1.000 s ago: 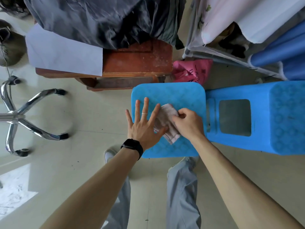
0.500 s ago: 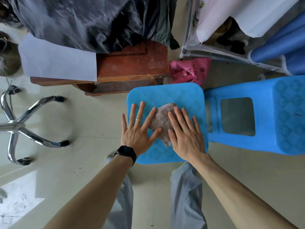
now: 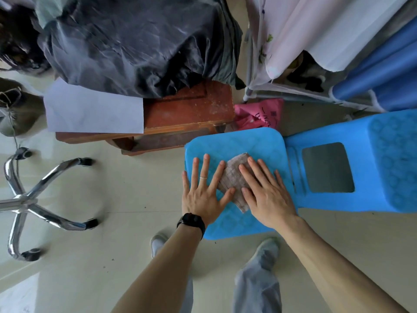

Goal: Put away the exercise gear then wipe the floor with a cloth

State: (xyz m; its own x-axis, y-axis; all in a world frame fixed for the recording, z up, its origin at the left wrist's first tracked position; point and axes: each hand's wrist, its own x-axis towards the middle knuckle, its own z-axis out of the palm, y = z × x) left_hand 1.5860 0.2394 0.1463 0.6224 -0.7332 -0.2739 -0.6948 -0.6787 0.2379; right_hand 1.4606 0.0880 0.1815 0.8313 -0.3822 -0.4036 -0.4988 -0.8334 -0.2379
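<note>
1. The person is leaning over a bright blue plastic stool (image 3: pixel 237 141). The small grey-brown woven cloth (image 3: pixel 234 177) is lying near the middle of its patterned seat.
2. The left hand (image 3: pixel 204 195) is pressing flat on the seat with its grip spread wide and fingers straight. Its forefinger and thumb are touching the cloth's left edge.
3. The right hand (image 3: pixel 268 199) is lying flat over the cloth's right side, fingers straight and slightly fanned, pinching nothing.
4. A second ago this right hand was curled and pinching the cloth's edge. It has since been opening out and pressing down, while the left hand has been staying spread in place.
5. To me, that looks like smoothing or folding the cloth into a pad, so the wiping part of the task is only being prepared.
6. The pale tiled floor (image 3: pixel 112 199) is showing a few dark specks, and the cloth is not yet touching it.
7. The blue rolled mats (image 3: pixel 383 71) are sitting in the rack at the right, so the gear is probably stowed already.
</note>
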